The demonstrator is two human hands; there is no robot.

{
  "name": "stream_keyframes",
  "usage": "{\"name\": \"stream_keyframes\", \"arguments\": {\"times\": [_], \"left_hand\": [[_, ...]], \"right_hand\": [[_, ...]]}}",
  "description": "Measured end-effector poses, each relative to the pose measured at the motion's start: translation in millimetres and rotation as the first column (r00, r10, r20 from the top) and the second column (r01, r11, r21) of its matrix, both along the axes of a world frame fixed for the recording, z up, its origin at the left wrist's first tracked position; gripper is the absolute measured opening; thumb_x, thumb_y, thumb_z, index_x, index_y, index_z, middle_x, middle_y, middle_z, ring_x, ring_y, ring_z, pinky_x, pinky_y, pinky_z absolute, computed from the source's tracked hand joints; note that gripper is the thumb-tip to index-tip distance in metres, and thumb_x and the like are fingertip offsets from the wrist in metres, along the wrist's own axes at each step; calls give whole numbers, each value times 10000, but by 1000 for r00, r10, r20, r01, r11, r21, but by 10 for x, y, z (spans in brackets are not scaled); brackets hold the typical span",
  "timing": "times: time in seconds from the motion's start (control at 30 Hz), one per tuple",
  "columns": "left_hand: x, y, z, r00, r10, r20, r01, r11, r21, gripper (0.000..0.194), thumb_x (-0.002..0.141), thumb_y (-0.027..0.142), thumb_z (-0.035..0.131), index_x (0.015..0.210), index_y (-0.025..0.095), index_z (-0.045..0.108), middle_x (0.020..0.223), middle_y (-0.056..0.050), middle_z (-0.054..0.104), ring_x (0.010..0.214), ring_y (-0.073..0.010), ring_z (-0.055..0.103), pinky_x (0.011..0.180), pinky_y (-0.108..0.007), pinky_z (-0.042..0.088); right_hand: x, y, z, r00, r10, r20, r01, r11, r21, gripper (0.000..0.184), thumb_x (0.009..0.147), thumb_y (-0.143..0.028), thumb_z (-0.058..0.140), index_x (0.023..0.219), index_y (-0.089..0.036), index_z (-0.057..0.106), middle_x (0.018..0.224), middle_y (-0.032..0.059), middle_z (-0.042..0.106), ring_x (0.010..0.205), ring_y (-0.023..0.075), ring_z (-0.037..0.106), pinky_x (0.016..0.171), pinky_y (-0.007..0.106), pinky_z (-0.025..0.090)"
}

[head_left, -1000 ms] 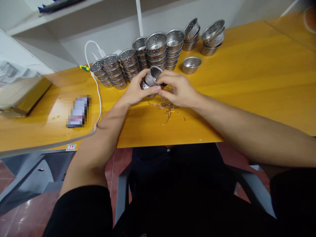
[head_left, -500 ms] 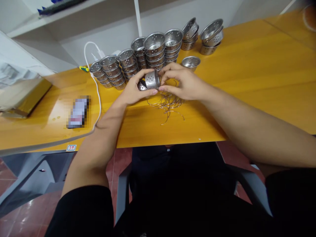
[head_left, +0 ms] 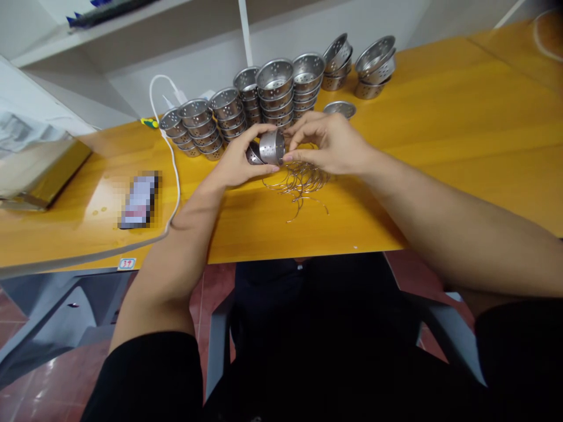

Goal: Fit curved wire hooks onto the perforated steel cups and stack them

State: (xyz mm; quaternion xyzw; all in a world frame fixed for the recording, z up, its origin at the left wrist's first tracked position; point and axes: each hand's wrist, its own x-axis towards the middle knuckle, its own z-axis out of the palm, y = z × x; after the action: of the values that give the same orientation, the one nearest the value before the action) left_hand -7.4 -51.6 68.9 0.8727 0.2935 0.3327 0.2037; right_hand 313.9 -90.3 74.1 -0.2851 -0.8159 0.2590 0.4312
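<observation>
My left hand (head_left: 237, 161) is curled around a small perforated metal cup (head_left: 269, 146) lying on its side, its open end towards my right hand. Behind it, partly hidden by the fingers, is a second perforated metal piece (head_left: 254, 153). The thumb and fingers of my right hand (head_left: 323, 140) are closed in a pinch at the cup's rim. Whatever lies between those fingertips is too small to make out. Under my right hand, a tangle of thin curved metal wires (head_left: 301, 183) rests on the wooden table (head_left: 440, 152).
Several stacks of perforated cups (head_left: 275, 88) line the table's back, with tilted cups (head_left: 373, 67) further right. A metal cup (head_left: 339, 109) stands beyond my right hand. On the left are a phone (head_left: 139, 199), a white cable (head_left: 176, 176) and a cardboard box (head_left: 39, 167).
The held cup has turned slightly, its open end tipping a little towards me. My right hand has shifted slightly at the rim; my left hand keeps its grip.
</observation>
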Motion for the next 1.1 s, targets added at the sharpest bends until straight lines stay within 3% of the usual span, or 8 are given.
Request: {"name": "stream_keyframes", "arguments": {"times": [0.17,0.3,0.43,0.63,0.8,0.97,1.03,1.1], "left_hand": [[-57,74,-69,996,75,45,-75,997,-11,1284,764,1165,974,1645,251,784,1640,-180,882,1585,-436,834,1434,-607,662],[-20,72,-98,993,90,82,-86,995,-47,1166,819,1153,952,1560,265,810,1491,-145,923,1417,-407,889,1326,-608,721],[44,3,-87,995,55,81,-48,995,-83,1037,855,1145,930,1427,286,835,1337,-109,932,1279,-370,897,1227,-576,754],[85,-21,-51,994,67,82,-58,992,-110,1056,874,1193,854,1357,254,853,1271,-127,895,1223,-376,866,1205,-634,755],[79,18,-95,995,57,84,-44,987,-157,1052,901,1256,721,1260,276,850,1141,-84,805,1226,-389,849,1241,-698,728],[48,90,-177,997,15,80,-4,991,-137,1316,767,1272,840,1656,308,729,1524,-154,842,1556,-460,813,1368,-695,671],[27,127,-214,998,22,66,-15,993,-114,1480,697,1250,923,1813,331,604,1720,-204,776,1709,-480,741,1405,-678,656],[7,163,-253,998,30,56,-24,994,-109,1544,680,1227,961,1872,345,533,1815,-240,717,1762,-481,707,1398,-647,673]], "right_hand": [[173,71,52,994,93,59,-91,995,-47,564,925,-1049,1028,1009,-492,1000,1374,59,924,1321,446,782,1245,798,643],[384,253,-122,966,48,256,-50,999,1,728,963,-1102,956,969,-374,967,1330,135,891,1239,446,796,1212,743,671],[467,343,-252,941,20,338,-20,1000,-3,757,966,-1103,944,1063,-353,959,1194,123,876,1114,411,801,1174,701,703],[227,29,41,984,-26,179,7,994,105,731,1060,-1001,941,1479,-402,946,1554,109,892,1424,462,786,1348,734,646],[-163,-198,38,990,84,117,-95,992,89,559,1178,-822,886,1507,-373,940,1612,107,895,1551,493,804,1422,713,615],[-116,-239,130,986,-54,158,44,997,65,364,1210,-670,805,1265,-326,911,1324,110,934,1265,451,867,1276,679,686],[68,-231,290,955,-215,202,198,975,100,259,1156,-585,846,1174,-326,848,1309,127,923,1264,454,852,1306,683,654],[283,-195,445,873,-433,226,400,899,176,174,1113,-469,864,1127,-326,765,1390,161,905,1386,464,820,1377,671,591]]}}
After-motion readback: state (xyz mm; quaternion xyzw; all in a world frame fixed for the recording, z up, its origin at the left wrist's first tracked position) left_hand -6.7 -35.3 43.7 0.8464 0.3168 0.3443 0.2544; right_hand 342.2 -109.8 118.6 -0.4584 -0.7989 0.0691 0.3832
